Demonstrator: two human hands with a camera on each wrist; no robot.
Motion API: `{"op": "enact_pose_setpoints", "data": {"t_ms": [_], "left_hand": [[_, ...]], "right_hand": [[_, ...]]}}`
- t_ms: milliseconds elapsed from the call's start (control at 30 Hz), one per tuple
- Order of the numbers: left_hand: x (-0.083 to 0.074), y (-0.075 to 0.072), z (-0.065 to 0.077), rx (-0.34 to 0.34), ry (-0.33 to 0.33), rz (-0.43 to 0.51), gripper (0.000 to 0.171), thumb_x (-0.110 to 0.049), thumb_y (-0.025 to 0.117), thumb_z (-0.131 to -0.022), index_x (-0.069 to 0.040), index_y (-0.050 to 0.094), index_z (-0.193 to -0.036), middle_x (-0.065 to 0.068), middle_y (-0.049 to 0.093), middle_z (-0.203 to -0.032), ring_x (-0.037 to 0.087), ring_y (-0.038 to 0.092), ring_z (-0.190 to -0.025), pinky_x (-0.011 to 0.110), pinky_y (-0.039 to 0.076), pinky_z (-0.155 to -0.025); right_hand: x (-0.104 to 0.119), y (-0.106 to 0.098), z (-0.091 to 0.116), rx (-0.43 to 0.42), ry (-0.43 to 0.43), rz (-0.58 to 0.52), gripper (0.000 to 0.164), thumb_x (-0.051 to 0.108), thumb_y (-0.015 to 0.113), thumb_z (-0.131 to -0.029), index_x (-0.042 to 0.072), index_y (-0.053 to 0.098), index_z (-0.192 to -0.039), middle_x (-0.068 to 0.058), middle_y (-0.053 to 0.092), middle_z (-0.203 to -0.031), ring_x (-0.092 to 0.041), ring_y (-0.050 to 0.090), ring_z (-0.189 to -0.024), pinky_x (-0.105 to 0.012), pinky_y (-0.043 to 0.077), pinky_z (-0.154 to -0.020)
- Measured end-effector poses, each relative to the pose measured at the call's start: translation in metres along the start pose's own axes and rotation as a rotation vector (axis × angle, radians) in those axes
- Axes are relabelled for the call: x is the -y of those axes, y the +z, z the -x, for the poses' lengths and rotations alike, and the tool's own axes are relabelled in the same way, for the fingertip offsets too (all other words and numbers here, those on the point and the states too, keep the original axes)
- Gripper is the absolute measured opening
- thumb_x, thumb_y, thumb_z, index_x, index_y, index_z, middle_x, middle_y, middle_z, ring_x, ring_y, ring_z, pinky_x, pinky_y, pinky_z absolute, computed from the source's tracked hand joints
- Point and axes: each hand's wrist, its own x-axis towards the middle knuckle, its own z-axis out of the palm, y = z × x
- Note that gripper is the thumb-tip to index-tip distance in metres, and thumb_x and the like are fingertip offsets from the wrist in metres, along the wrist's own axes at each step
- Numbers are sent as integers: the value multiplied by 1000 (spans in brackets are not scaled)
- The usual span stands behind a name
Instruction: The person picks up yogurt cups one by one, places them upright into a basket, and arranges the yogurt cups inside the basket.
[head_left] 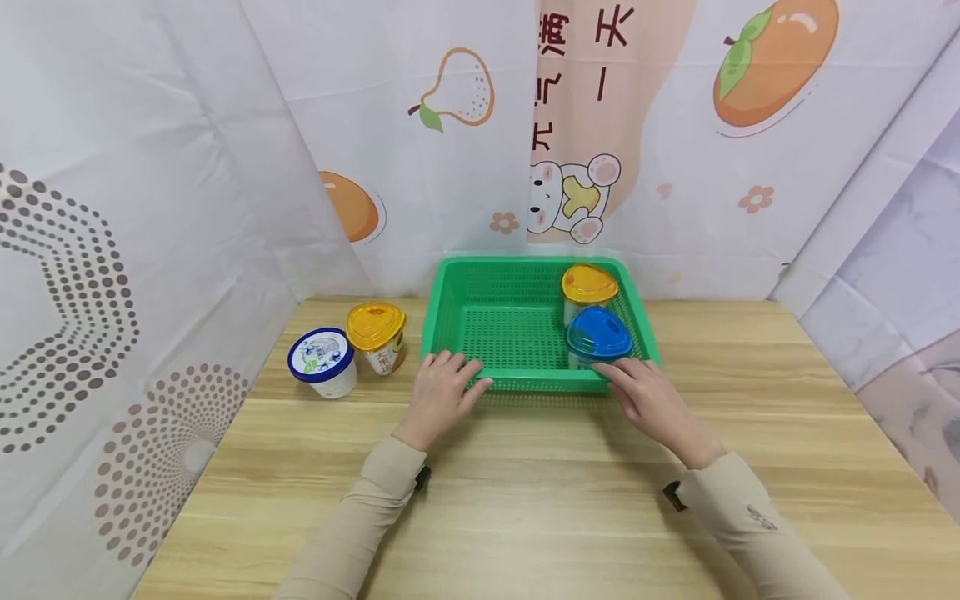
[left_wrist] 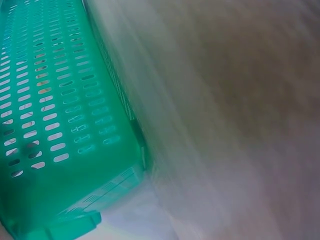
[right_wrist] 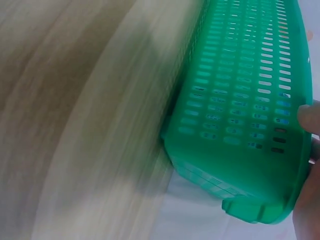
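A green plastic basket (head_left: 517,375) with perforated walls stands at the back of the table. My left hand (head_left: 442,396) grips its front rim near the left corner, fingers over the edge and thumb outside. At the front right corner, my right hand (head_left: 648,404) holds the same rim; in the right wrist view its thumb (right_wrist: 309,117) presses on the outer wall. Inside the basket, along the right side, stand a yellow-lidded cup (head_left: 588,285) and, in front of it, a blue-lidded cup (head_left: 597,333). The left wrist view shows the basket's slotted front wall (left_wrist: 60,110).
Left of the basket, a second yellow-lidded cup (head_left: 377,329) stands beside a white tub (head_left: 324,358) with a blue-rimmed lid. The wooden table (head_left: 517,508) ends against printed curtains (head_left: 360,100) at the back and sides.
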Motion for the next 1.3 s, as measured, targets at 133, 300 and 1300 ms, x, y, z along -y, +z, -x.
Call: {"op": "enact_pose_setpoints", "data": {"t_ms": [133, 300, 1300], "left_hand": [[2, -1, -1, 7, -5, 2, 29, -45, 53, -86, -19, 64, -93, 0, 63, -79, 20, 55, -73, 34, 38, -65], [4, 0, -2, 12, -2, 2, 29, -45, 54, -85, -19, 64, -93, 0, 63, -79, 19, 55, -72, 33, 37, -64], [39, -31, -1, -25, -142, 184, 36, -30, 58, -86, -5, 58, -111, 13, 59, -104, 28, 52, -97, 43, 39, -87]], "right_hand": [[-1, 1, -1, -3, 1, -8, 36, 0, 63, -77, 10, 61, -111, -4, 57, -85, -18, 52, -77, -33, 37, -69], [-2, 1, -2, 4, 10, -28, 34, 4, 64, -77, 10, 61, -111, -3, 58, -85, -17, 52, -77, -32, 34, -68], [2, 3, 0, -8, 72, -36, 32, 5, 67, -76, 9, 64, -107, -6, 60, -84, -20, 54, -79, -36, 38, -72]]}}
